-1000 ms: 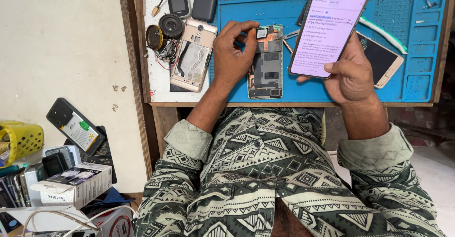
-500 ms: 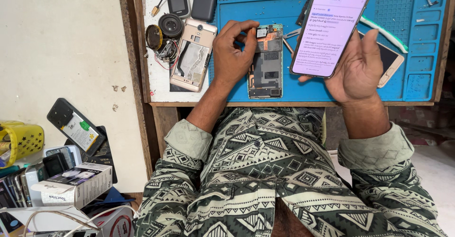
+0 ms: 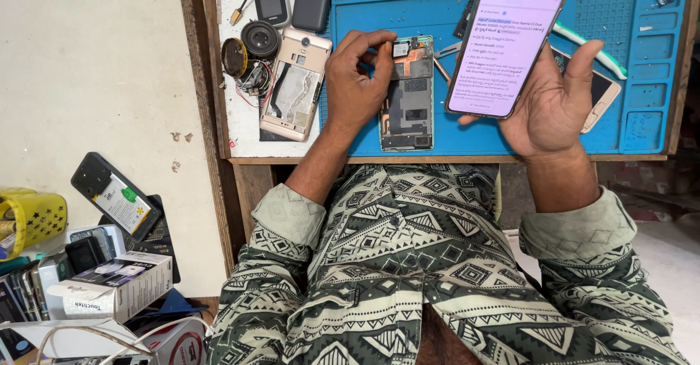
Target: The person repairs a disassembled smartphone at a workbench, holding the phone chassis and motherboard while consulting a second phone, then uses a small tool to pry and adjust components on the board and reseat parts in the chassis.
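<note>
Head view: left hand [image 3: 355, 88] pinches a small black part [image 3: 401, 48] at the open phone's [image 3: 407, 94] top on the blue mat [image 3: 642, 110], right hand [image 3: 550, 102] props a lit phone [image 3: 510, 37], fingers loosely cupped, apparently checking reference; next likely calls for fine, steady seating.

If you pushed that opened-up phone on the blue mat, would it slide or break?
The opened phone lies flat, so it probably won't tip or roll. The blue mat looks rubbery, so it likely grips rather than slides. Its exposed parts seem fragile.

Right hand [image 3: 552, 106] perhaps slightly more open.
</note>
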Available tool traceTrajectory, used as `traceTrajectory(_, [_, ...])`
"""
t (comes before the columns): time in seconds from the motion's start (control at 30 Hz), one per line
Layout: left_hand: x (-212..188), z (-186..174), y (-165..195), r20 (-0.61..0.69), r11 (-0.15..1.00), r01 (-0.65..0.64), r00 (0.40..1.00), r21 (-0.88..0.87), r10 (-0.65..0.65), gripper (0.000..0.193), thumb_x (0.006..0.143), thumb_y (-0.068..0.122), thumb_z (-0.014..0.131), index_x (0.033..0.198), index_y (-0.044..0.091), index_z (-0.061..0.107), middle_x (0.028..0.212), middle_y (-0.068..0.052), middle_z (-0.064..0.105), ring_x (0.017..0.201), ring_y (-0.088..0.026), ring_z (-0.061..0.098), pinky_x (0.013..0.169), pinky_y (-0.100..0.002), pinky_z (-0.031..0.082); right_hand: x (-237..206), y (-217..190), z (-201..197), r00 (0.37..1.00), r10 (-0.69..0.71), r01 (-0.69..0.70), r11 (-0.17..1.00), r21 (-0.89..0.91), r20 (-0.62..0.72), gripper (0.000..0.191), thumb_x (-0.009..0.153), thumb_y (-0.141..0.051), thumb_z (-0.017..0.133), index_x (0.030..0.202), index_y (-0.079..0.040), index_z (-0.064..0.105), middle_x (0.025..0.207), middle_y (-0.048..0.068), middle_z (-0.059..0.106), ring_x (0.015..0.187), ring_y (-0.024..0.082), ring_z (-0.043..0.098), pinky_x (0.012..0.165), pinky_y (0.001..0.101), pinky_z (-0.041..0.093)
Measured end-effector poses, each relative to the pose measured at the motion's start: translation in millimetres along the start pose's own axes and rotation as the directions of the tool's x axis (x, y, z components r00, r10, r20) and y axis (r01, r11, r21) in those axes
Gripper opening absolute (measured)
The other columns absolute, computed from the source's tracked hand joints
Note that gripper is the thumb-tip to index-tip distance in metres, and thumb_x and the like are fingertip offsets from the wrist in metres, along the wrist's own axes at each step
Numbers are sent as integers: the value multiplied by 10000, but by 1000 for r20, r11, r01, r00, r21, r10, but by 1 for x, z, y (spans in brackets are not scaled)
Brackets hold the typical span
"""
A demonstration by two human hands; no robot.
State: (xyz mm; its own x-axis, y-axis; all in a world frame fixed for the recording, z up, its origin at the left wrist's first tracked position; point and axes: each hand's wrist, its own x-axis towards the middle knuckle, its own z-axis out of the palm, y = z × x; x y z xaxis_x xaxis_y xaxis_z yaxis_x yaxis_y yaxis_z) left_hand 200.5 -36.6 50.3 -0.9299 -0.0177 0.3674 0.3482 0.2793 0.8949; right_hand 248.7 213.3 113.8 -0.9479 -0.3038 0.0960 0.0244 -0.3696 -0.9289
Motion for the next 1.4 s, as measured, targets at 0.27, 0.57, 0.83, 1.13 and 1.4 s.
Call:
traceTrajectory(0.27, [-6,-10,0,0,1000,-1,1000,-6,1,142,986,63,678,1097,81,764,945,-16,683,717,-52,644,508,-204,440,-1,0,15,1000,8,-8,999,-41,-10,1035,931,-848,248,1603,-65,325,1321,262,561,1044,405,648,664,560,605])
traceTrajectory(0.57, [-5,0,4,-3,1000,0,1000,-6,0,142,988,60,679,1100,81,764,941,-12,679,721,-54,645,520,-210,448,-1,-9,12,1000,10,-11,998,-61,-16,1042,927,-846,250,1587,-42,314,1314,259,571,1020,404,646,677,555,606])
traceTrajectory(0.83, [1,6,3,-2,1000,6,1000,-17,-6,146,986,64,676,1100,81,765,934,-14,673,717,-52,642,514,-208,441,-2,-3,-3,1000,19,-18,999,33,-17,921,1008,-770,291,1546,-24,343,1313,246,563,1060,384,662,712,542,609])
traceTrajectory(1.13, [1,3,5,7,1000,0,1000,-13,0,146,983,60,672,1095,74,764,937,-16,681,723,-56,650,506,-206,437,-5,10,-20,997,12,-33,962,272,78,489,1193,-339,375,1542,1,329,1350,272,600,1088,379,709,765,534,647])
traceTrajectory(1.4, [-4,-3,5,4,1000,-7,1000,-18,7,145,985,61,673,1097,79,764,954,-15,689,729,-56,653,519,-203,456,-7,8,-7,998,28,-41,957,286,50,689,1010,-53,431,1642,-1,163,1370,318,563,1111,423,695,772,543,654])
